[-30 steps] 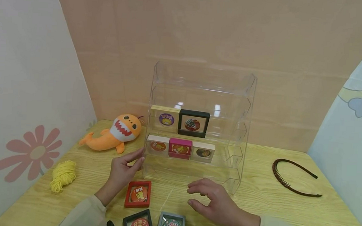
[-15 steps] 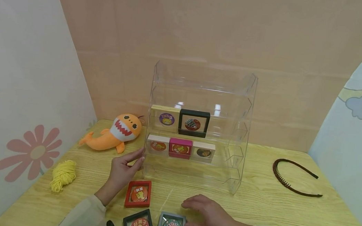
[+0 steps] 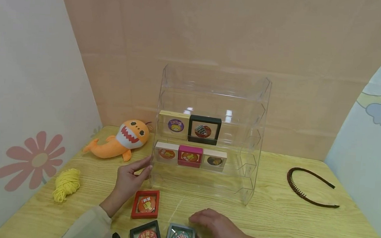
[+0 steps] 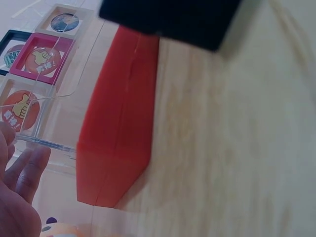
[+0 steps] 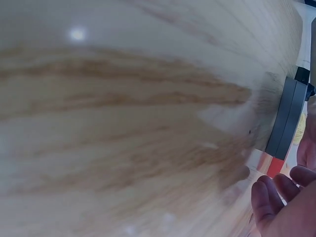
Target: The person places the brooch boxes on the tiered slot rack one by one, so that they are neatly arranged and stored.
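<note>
In the head view, my left hand [image 3: 129, 179] holds the left side edge of a clear acrylic display rack [image 3: 203, 180] between thumb and fingers. Two framed badges stand on one tier, and three more, including a pink-framed badge [image 3: 190, 156], stand on the tier below. My right hand [image 3: 218, 230], fingers loosely bent, is beside a grey-framed badge [image 3: 180, 237] lying on the table. The right wrist view shows its fingertips close to that frame; whether they touch is unclear. A black-framed badge [image 3: 146, 235] and a red-framed badge [image 3: 145, 204] lie nearby.
An orange plush shark [image 3: 120, 140] lies left of the rack. Farther left is a yellow yarn bundle [image 3: 66, 185]. A brown headband [image 3: 294, 183] lies at the right. Patterned panels border the wooden table [image 3: 269, 218] on the sides.
My right hand has come down and toward the near side, from in front of the rack to the grey-framed badge. The left hand stays at the rack's edge.
</note>
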A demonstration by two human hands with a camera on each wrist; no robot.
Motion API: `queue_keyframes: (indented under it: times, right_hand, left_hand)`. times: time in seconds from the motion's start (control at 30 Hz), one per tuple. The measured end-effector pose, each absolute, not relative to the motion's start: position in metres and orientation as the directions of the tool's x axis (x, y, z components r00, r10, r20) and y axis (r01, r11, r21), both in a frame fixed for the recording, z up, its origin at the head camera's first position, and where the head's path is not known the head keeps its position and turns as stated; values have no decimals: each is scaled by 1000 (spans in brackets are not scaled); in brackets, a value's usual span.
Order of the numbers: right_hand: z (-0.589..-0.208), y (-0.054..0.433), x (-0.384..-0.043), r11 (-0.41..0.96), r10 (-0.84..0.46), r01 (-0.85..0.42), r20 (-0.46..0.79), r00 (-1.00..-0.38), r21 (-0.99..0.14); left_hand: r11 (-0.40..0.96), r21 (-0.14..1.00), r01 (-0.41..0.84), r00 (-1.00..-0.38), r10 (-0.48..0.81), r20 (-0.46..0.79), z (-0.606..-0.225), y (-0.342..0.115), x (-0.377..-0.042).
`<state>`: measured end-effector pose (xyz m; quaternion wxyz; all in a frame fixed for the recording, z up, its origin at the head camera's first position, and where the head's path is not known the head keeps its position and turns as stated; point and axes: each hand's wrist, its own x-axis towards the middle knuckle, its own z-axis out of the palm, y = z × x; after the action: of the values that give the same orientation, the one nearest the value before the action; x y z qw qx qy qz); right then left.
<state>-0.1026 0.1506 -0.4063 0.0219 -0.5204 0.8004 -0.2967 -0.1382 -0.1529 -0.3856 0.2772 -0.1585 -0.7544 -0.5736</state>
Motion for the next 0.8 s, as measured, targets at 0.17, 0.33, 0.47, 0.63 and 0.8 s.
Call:
queue_keyframes:
  times: [0.17,0.33,0.47,0.63,0.8]
  right_hand:
    - [-406,149,-102,312,-859,-824,231,-458,-472]
    - [-405,145,-102,324,-869,-825,199,-453,-463]
    - [-406,143,-102,326,-874,-817,176,-452,-475]
    - [-406,142,-102,332,-876,-806,156,-456,-489]
    - [-405,141,-103,348,-875,-789,125,-467,-506]
  left_hand:
    - [277,791,546,-806,-82,586,-385,-153,-138]
    - [264,793,550,-807,-79,586,-386,-153,-138]
    - [261,788,558,-802,-77,593,-387,-154,-139]
    - [263,785,562,-799,-72,597,-387,-154,-139]
    - [273,781,562,-798,-71,599,-387,-154,-138]
